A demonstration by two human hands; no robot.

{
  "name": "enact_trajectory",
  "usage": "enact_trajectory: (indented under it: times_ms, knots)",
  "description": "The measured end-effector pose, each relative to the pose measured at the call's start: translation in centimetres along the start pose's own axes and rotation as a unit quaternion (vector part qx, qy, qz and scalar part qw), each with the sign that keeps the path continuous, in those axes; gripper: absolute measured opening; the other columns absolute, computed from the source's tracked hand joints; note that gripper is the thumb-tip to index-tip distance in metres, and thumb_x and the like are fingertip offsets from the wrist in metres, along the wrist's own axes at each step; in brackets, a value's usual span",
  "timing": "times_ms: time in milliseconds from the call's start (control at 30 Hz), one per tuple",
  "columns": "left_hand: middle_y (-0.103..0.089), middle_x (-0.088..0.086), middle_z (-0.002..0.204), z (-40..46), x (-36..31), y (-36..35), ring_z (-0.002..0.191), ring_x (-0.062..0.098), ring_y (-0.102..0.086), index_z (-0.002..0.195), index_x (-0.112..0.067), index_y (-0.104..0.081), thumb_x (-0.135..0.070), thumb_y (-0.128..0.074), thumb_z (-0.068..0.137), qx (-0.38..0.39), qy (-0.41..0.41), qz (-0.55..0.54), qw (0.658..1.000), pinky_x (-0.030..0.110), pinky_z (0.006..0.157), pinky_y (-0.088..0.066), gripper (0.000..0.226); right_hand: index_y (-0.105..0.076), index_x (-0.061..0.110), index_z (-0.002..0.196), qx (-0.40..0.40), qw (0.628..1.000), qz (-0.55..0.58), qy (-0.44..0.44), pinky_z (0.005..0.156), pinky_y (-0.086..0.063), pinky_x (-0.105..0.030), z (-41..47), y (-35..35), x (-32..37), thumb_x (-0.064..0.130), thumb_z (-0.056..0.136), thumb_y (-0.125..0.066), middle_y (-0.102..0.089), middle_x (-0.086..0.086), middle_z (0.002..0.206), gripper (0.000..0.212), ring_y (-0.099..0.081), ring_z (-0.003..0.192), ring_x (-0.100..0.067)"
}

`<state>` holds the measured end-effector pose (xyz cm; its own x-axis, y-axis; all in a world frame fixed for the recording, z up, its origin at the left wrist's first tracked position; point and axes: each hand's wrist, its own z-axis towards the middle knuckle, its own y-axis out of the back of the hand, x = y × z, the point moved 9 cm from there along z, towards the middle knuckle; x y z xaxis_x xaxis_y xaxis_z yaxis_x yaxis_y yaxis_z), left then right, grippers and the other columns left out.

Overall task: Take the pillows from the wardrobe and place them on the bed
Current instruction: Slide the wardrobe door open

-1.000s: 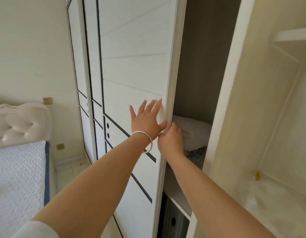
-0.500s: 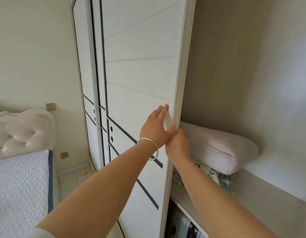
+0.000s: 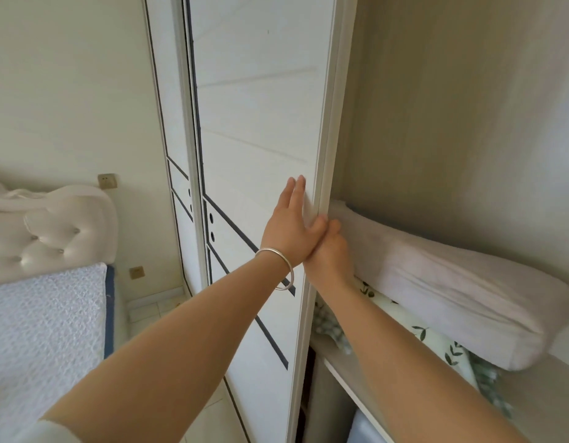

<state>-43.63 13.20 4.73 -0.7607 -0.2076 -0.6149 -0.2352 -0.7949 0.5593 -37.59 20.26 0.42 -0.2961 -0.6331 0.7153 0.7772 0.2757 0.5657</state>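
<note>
The wardrobe is being opened: the left hand (image 3: 289,225) lies flat, fingers spread, on the sliding door (image 3: 261,148), and the right hand (image 3: 332,254) curls round its edge — neither holds a pillow. Next, I judge, comes reaching in at 3 o'clock for the pale pillow (image 3: 462,292) on the shelf (image 3: 347,369) atop folded leaf-print bedding (image 3: 436,340) — bed (image 3: 43,330) at 9 o'clock

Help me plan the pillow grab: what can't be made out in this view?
- How many pillows: one pale pillow shows on the shelf; its right end runs to the frame edge, and leaf-print bedding lies under it.
- Right hand fingers: hidden behind the door edge.
- Below the shelf: dark, cut off by the bottom edge.
- Bed: only a corner, cropped at left.
</note>
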Motion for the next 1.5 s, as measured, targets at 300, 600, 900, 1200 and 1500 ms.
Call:
enact_trajectory:
  times_ms: [300, 600, 900, 1200, 1500]
  knots:
    - [-0.012, -0.001, 0.159, 3.8, 4.2, 0.4, 0.144, 0.015, -0.020, 0.150, -0.020, -0.007, -0.043, -0.056, 0.088, -0.065, 0.031, 0.024, 0.997, 0.029, 0.110, -0.025, 0.082, -0.043, 0.000, 0.119, -0.026, 0.995, -0.023, 0.093, 0.072, -0.048, -0.032, 4.3, -4.8, 0.9, 0.026, 0.091, -0.055, -0.058, -0.014, 0.113, 0.041, -0.060, 0.096, -0.029]
    - [-0.017, -0.002, 0.158, 6.9, 7.5, 1.0, 0.143, 0.013, -0.022, 0.150, -0.021, -0.011, -0.040, -0.057, 0.088, -0.077, 0.033, 0.020, 0.996, 0.025, 0.108, -0.026, 0.079, -0.045, 0.002, 0.112, -0.053, 0.993, -0.007, 0.106, 0.064, -0.040, -0.028, 7.5, -8.0, 1.8, 0.028, 0.090, -0.057, -0.059, -0.013, 0.107, 0.036, -0.059, 0.090, -0.028]
    - [-0.017, -0.004, 0.158, 9.8, 11.5, 1.3, 0.143, 0.011, -0.020, 0.149, -0.022, -0.014, -0.041, -0.058, 0.088, -0.070, 0.028, -0.016, 0.997, 0.016, 0.103, -0.017, 0.077, -0.044, 0.000, 0.118, -0.053, 0.995, -0.005, 0.083, 0.068, -0.037, -0.026, 10.1, -11.4, 2.6, 0.024, 0.090, -0.057, -0.058, -0.015, 0.112, 0.039, -0.057, 0.094, -0.028]
    - [-0.016, -0.003, 0.158, 10.9, 12.6, 1.1, 0.144, 0.011, -0.019, 0.149, -0.020, -0.015, -0.044, -0.055, 0.088, -0.080, 0.000, -0.006, 0.997, 0.023, 0.110, -0.022, 0.077, -0.046, -0.007, 0.116, -0.086, 0.990, -0.015, 0.115, 0.067, -0.036, -0.026, 10.8, -12.4, 3.0, 0.020, 0.089, -0.060, -0.059, -0.019, 0.105, 0.040, -0.059, 0.090, -0.030]
    - [-0.016, 0.000, 0.158, 10.6, 12.1, 1.3, 0.144, 0.018, -0.018, 0.150, -0.019, -0.012, -0.043, -0.055, 0.086, -0.109, 0.011, 0.059, 0.992, 0.034, 0.113, -0.027, 0.081, -0.046, -0.001, 0.120, -0.038, 0.994, 0.026, 0.104, 0.073, -0.036, -0.024, 11.1, -12.4, 2.4, 0.022, 0.088, -0.059, -0.059, -0.016, 0.112, 0.042, -0.057, 0.098, -0.029]
